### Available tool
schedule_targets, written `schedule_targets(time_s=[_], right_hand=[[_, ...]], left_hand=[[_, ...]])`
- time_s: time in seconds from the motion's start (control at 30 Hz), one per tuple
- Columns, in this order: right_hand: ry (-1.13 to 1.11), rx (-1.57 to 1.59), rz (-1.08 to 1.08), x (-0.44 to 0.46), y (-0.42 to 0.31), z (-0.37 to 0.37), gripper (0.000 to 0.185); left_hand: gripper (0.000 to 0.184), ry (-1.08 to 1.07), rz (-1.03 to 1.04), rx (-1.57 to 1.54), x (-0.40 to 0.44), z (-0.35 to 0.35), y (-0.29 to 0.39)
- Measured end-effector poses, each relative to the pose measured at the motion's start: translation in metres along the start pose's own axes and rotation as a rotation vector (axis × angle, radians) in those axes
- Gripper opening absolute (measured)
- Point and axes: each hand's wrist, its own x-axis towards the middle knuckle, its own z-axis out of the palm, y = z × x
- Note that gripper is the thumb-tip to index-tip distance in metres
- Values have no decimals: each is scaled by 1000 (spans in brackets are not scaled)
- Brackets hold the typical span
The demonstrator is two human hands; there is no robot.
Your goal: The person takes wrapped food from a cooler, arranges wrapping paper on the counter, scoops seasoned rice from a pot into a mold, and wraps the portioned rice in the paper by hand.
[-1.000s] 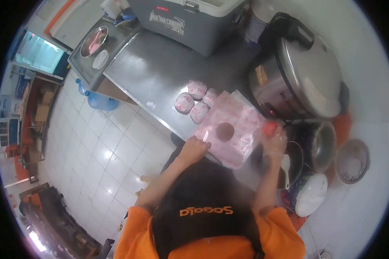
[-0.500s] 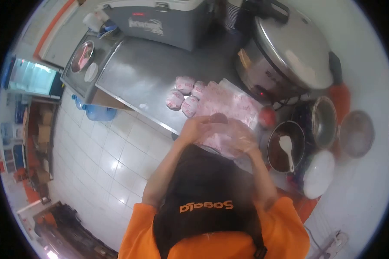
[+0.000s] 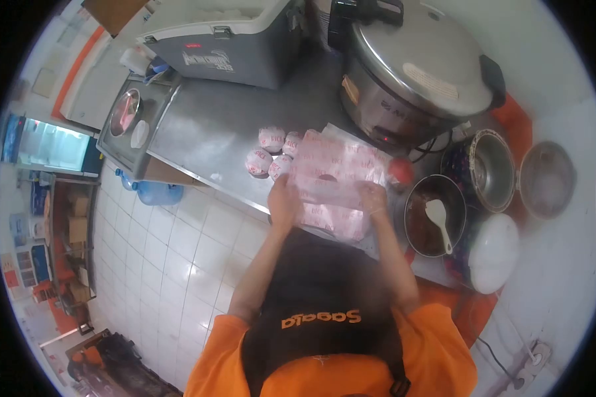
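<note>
A sheet of pink printed wrapping paper (image 3: pixel 331 195) is raised between my two hands above the stack of similar paper (image 3: pixel 344 159). My left hand (image 3: pixel 285 202) is closed at the sheet's left edge. Wearing what looks like a clear glove, my right hand (image 3: pixel 372 197) pinches its right edge. Behind the raised edge, the top of a dark brown round item (image 3: pixel 327 177) shows; the rest of it is hidden. Several wrapped round bundles (image 3: pixel 271 139) printed "RICE" sit left of the stack.
At the back stand a large steel rice cooker (image 3: pixel 410 79) and a grey cooler box (image 3: pixel 218 56). On the right are a pot of brown food (image 3: pixel 420 231) with a white rice paddle (image 3: pixel 438 221), an open pot (image 3: pixel 487 169), and a red round object (image 3: pixel 400 172).
My hands have moved apart to the paper's sides. The brown item, earlier between my fingers, is now mostly behind the raised paper. The camera view has shifted slightly.
</note>
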Motion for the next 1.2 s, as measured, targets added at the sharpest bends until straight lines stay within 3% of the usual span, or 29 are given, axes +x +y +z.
schedule_targets(time_s=[0.03, 0.13, 0.17, 0.23, 0.37, 0.47, 0.53, 0.63, 0.67, 0.73, 0.83, 0.87, 1.03, 1.07, 1.13, 1.17, 1.2], right_hand=[[7, -52, -23, 2, 3, 0, 22], [-3, 150, -48, 2, 14, 3, 25], [57, 122, -133, 2, 17, 2, 27], [166, 62, -304, -9, 6, 1, 31], [181, -410, -319, -77, -34, -21, 35], [-27, -445, -151, -85, -34, -26, 30], [-51, -421, -105, -63, -20, -17, 25], [-433, -149, -203, -5, 20, -30, 22], [-562, -109, -417, 12, 5, -38, 27], [-387, -509, -558, 26, -24, -30, 31], [157, -408, -85, 43, -64, 7, 44], [279, -584, -222, 55, -66, 16, 48], [86, -405, -427, 68, -87, 18, 42], [24, -329, -482, 53, -109, 11, 38], [-297, -404, -334, 26, -128, -10, 31], [-456, -433, -247, 12, -126, -18, 27], [-467, -556, -444, 2, -118, -22, 25]], left_hand=[[44, 166, 181, 71, -8, 3, 7], [47, -235, 596, -9, -23, 13, 3], [45, -267, 795, -30, -30, 18, 6], [58, -347, 756, 21, -39, 33, 9], [58, -358, 712, 46, -39, 40, 3], [58, -368, 726, 53, -36, 40, -2], [57, -341, 737, 66, -33, 39, -1], [47, -328, 736, -22, -26, 44, -9], [43, -310, 728, -38, -23, 45, -12], [35, -278, 712, -71, -17, 45, -12], [16, -267, 687, -88, -7, 30, 2], [17, -292, 638, -78, -6, 29, 4], [33, -362, 467, -129, 7, 45, -7], [40, -255, 454, -98, 13, 46, -3], [54, -44, 414, -34, 20, 43, 9], [59, -46, 476, 32, 25, 35, 15], [65, -55, 542, 98, 32, 23, 22]])
